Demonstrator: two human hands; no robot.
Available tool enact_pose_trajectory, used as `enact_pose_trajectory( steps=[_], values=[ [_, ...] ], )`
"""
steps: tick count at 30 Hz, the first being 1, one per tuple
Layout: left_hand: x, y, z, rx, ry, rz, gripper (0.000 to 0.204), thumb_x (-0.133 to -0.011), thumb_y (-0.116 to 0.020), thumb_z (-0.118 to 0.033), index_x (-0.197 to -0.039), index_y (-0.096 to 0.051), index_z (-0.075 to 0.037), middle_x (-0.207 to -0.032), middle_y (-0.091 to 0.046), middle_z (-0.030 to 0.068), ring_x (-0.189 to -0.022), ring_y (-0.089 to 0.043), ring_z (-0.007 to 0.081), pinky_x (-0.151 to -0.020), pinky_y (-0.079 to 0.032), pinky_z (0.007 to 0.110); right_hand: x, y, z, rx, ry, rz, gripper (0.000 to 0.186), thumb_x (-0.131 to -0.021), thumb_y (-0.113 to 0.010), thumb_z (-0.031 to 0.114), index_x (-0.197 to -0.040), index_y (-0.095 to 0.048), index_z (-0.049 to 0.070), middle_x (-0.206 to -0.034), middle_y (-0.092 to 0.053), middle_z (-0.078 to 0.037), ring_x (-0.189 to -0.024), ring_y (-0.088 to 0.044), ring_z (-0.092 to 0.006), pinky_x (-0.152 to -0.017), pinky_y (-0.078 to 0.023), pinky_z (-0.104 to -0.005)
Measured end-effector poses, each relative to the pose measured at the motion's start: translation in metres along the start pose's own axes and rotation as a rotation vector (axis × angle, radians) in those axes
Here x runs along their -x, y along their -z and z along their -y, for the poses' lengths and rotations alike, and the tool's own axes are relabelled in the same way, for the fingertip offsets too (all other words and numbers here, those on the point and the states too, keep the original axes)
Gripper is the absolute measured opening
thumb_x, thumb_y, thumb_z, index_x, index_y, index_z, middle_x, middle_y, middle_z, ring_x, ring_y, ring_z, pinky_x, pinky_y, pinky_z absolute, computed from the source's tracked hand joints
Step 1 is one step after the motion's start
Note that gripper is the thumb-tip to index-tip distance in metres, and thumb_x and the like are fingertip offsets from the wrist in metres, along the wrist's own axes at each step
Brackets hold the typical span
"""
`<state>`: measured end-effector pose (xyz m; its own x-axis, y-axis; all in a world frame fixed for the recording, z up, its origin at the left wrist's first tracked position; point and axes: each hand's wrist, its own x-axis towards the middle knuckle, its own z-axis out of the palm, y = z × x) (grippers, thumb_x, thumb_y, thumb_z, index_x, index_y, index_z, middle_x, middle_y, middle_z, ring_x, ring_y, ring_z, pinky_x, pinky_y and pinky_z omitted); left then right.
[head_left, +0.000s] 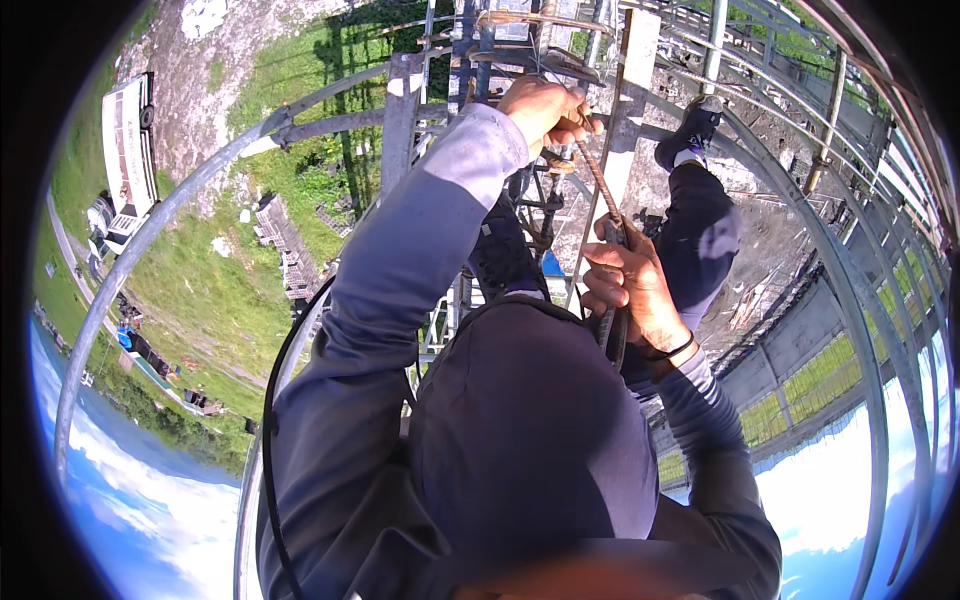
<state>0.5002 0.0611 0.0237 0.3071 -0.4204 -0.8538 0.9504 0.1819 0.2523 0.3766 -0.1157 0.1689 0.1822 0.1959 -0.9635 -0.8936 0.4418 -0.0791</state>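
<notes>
A thin rusty brown rod point(598, 180), which looks like rebar, slants between my two hands. At its far end, my left hand point(545, 108) is closed with fingertips pinched by the rod, close to the tied bars. Lower and to the right, my right hand point(637, 288) is wrapped round the rod's near end. Dark bars point(613, 335) also run through or just under that hand; which of them it grips is partly hidden. A pale wooden plank point(622, 120) stretches away behind the rod, right of my left hand.
Curved metal tubes point(185, 205) arc round both sides. My shoe point(690, 130) rests among bars high over the ground. A grey upright post point(400, 120) stands left of my left hand. Bars and poles point(825, 120) crowd the right. A white truck point(128, 155) is far below left.
</notes>
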Motion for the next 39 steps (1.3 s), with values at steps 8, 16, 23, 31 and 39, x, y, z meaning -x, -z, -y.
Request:
enact_pose_trajectory(
  steps=[8, 16, 23, 31, 39],
  values=[
    [0.003, 0.025, 0.034, -0.121, 0.168, -0.052, 0.053, -0.091, -0.075, -0.054, -0.105, -0.072, -0.003, -0.083, -0.07, 0.0069, -0.064, -0.062, 0.01, -0.056, -0.052, 0.023, -0.019, 0.028, -0.001, -0.447, -0.405, 0.404, 0.012, -0.1, -0.056, 0.007, -0.109, -0.051, 0.014, -0.064, -0.038, 0.009, -0.044, -0.038, 0.0023, -0.042, -0.041, -0.0179],
    [-0.029, -0.014, 0.058, 0.308, -0.04, -0.035, 0.028, -0.105, -0.059, -0.025, -0.098, -0.066, 0.001, -0.115, -0.073, 0.0213, -0.109, -0.072, 0.0304, -0.101, -0.056, 0.04, -0.028, 0.062, 0.046, -0.018, -0.451, 0.471, 0.029, -0.099, -0.058, 0.012, -0.127, -0.049, 0.012, -0.068, -0.043, 0.006, -0.042, -0.041, -0.0003, -0.035, -0.04, -0.0185],
    [-0.026, -0.027, 0.062, 0.25, -0.082, -0.185, 0.026, -0.102, -0.064, -0.029, -0.094, -0.067, -0.004, -0.099, -0.076, 0.0143, -0.092, -0.075, 0.0254, -0.09, -0.059, 0.036, -0.025, 0.043, 0.068, 1.767, 0.475, 0.127, 0.024, -0.099, -0.065, 0.03, -0.104, -0.061, 0.007, -0.078, -0.065, -0.013, -0.06, -0.066, -0.0261, -0.053, -0.051, -0.0392],
    [-0.036, -0.018, 0.078, 0.399, -0.139, -0.204, 0.022, -0.102, -0.063, -0.022, -0.092, -0.062, -0.003, -0.084, -0.068, 0.009, -0.071, -0.071, 0.0214, -0.064, -0.062, 0.033, 0.005, 0.011, 0.048, 1.723, 0.439, 0.017, 0.036, -0.104, -0.058, 0.034, -0.113, -0.067, 0.0, -0.083, -0.069, -0.023, -0.08, -0.071, -0.0371, -0.073, -0.054, -0.0443],
    [-0.053, -0.039, 0.089, 0.462, -0.147, -0.303, 0.016, -0.105, -0.056, -0.019, -0.097, -0.061, -0.005, -0.086, -0.068, 0.0082, -0.074, -0.072, 0.024, -0.064, -0.062, 0.037, -0.006, 0.039, 0.038, 1.809, 0.408, 0.162, 0.025, -0.09, -0.064, 0.012, -0.111, -0.061, 0.0, -0.083, -0.07, -0.021, -0.077, -0.07, -0.0409, -0.066, -0.053, -0.0493]
  ],
)
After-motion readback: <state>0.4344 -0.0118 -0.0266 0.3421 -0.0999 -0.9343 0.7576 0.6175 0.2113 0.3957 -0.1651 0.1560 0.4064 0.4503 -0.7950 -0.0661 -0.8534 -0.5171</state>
